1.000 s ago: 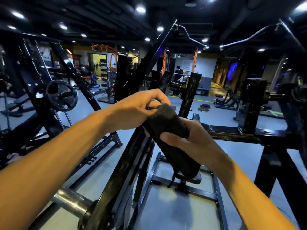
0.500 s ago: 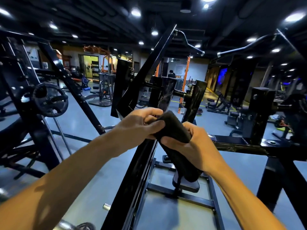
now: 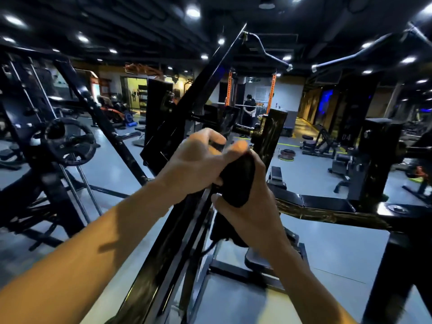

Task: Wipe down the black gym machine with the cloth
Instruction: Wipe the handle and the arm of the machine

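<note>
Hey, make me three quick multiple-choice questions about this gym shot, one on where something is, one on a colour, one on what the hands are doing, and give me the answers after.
1. Where is the round weight plate on its rack?
A. To the left of the hands
B. Directly below the hands
C. On the far right

2. What colour is the cloth?
A. White
B. Black
C. Yellow

3. What are the hands doing with the cloth?
A. Both hang free of it
B. Only the left touches it
C. Both hold it

Answers:
1. A, the plate sits at the left of the frame, well away from the slanted bar of the black gym machine.
2. B, the bunched cloth reads as black against the grey floor.
3. C, the right hand curls round the cloth and the left hand pinches its upper end.
</note>
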`<action>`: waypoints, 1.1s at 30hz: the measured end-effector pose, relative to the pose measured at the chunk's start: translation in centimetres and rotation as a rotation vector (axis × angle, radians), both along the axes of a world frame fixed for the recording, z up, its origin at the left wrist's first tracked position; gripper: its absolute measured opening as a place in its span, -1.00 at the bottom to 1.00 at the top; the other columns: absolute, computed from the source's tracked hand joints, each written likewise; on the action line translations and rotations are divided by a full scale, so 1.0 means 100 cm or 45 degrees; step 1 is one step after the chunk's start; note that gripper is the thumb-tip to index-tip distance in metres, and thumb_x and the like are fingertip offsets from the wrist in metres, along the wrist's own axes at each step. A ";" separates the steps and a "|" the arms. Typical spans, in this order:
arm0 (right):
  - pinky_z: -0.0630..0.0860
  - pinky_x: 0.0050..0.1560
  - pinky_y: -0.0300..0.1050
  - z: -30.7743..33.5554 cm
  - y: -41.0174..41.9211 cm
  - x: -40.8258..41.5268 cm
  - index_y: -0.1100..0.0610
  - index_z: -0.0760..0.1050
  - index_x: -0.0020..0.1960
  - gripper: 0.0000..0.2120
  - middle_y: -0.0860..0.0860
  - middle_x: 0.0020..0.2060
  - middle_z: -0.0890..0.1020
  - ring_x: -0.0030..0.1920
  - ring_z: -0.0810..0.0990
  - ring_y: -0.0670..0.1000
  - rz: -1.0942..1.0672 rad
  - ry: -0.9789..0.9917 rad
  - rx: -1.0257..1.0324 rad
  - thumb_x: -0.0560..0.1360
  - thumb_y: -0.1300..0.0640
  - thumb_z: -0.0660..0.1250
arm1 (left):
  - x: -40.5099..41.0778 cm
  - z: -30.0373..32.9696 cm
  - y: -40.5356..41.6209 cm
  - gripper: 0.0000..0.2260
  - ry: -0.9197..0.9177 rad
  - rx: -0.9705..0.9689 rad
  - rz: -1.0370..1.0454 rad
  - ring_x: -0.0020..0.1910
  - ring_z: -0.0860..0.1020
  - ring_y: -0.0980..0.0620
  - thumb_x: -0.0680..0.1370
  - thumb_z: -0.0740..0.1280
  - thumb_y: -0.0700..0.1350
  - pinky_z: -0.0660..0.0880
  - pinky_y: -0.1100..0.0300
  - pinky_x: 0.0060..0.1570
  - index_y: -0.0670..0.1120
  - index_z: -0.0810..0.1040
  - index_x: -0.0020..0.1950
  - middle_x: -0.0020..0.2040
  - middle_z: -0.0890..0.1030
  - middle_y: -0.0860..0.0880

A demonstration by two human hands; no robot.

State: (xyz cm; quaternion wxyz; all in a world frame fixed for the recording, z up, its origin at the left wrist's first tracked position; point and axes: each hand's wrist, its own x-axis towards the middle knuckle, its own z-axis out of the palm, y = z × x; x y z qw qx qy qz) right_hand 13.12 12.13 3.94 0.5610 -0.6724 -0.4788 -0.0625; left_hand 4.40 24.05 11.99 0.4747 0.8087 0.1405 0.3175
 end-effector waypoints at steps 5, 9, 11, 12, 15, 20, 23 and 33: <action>0.62 -0.03 -0.17 0.015 -0.013 0.041 0.04 0.38 0.37 -0.39 0.00 0.03 0.63 -0.01 0.65 -0.09 0.407 0.433 0.242 0.36 0.23 0.43 | 0.016 0.009 -0.015 -0.78 -0.074 -0.308 -0.307 -0.19 0.69 -0.05 0.59 0.40 -0.10 0.65 0.16 -0.16 -0.17 0.61 0.18 -0.12 0.71 -0.07; 0.54 -0.06 0.07 0.019 -0.025 0.069 0.20 0.46 0.21 -0.49 0.17 -0.10 0.60 -0.12 0.62 0.11 0.700 0.792 0.246 0.28 0.19 0.44 | 0.024 0.005 -0.019 -0.69 -0.080 -0.183 -0.419 0.01 0.70 -0.15 0.63 0.35 -0.16 0.67 0.06 -0.01 -0.05 0.58 0.37 0.10 0.65 -0.13; 0.50 -0.09 0.12 0.019 -0.031 0.081 0.25 0.48 0.11 -0.50 0.13 -0.14 0.57 -0.21 0.57 0.12 0.962 1.054 0.206 0.21 0.16 0.49 | 0.028 0.003 -0.016 -0.64 -0.037 0.218 -0.302 0.06 0.66 -0.08 0.63 0.36 -0.09 0.65 0.06 0.03 0.11 0.53 0.43 0.19 0.58 -0.09; 0.54 -0.13 0.08 0.019 -0.033 0.084 0.25 0.52 0.08 -0.48 0.13 -0.12 0.57 -0.23 0.57 0.11 1.102 1.167 0.152 0.16 0.15 0.54 | 0.030 0.003 -0.014 -0.64 -0.043 0.465 -0.204 0.10 0.62 -0.01 0.63 0.38 -0.03 0.62 0.03 0.06 0.17 0.52 0.43 0.21 0.54 0.00; 0.58 -0.15 0.03 0.019 -0.037 0.088 0.22 0.59 0.08 -0.53 0.13 -0.05 0.57 -0.18 0.58 0.11 1.536 1.333 -0.036 0.25 0.06 0.59 | 0.038 0.003 -0.014 -0.66 -0.168 0.808 -0.136 0.32 0.49 0.00 0.61 0.39 0.06 0.54 0.00 0.20 0.08 0.55 0.39 0.31 0.47 0.07; 0.61 -0.03 0.13 0.022 -0.036 0.087 0.27 0.38 0.29 -0.50 0.19 0.09 0.50 -0.07 0.62 0.20 1.802 1.320 -0.242 0.46 0.04 0.42 | 0.046 0.006 -0.027 -0.72 -0.045 0.843 -0.270 0.30 0.53 0.06 0.63 0.37 -0.03 0.43 0.28 0.24 -0.04 0.58 0.33 0.24 0.56 0.08; 0.56 0.15 0.25 0.026 -0.031 0.093 0.02 0.15 0.41 -0.46 0.06 0.22 0.22 0.13 0.48 0.24 1.922 1.365 -0.277 0.56 0.02 0.36 | 0.049 0.006 -0.027 -0.86 -0.119 0.904 -0.180 0.15 0.59 -0.03 0.64 0.35 -0.04 0.45 0.26 0.14 -0.06 0.64 0.12 0.08 0.60 0.03; 0.58 0.00 -0.06 0.053 -0.026 0.112 0.07 0.50 0.18 -0.74 -0.01 -0.05 0.65 -0.01 0.66 -0.01 0.864 0.127 -0.576 0.57 -0.02 0.42 | 0.057 0.012 -0.007 -0.88 -0.105 0.808 0.153 -0.03 0.55 0.20 0.64 0.35 0.01 0.38 0.43 -0.03 0.01 0.61 -0.03 -0.02 0.58 0.12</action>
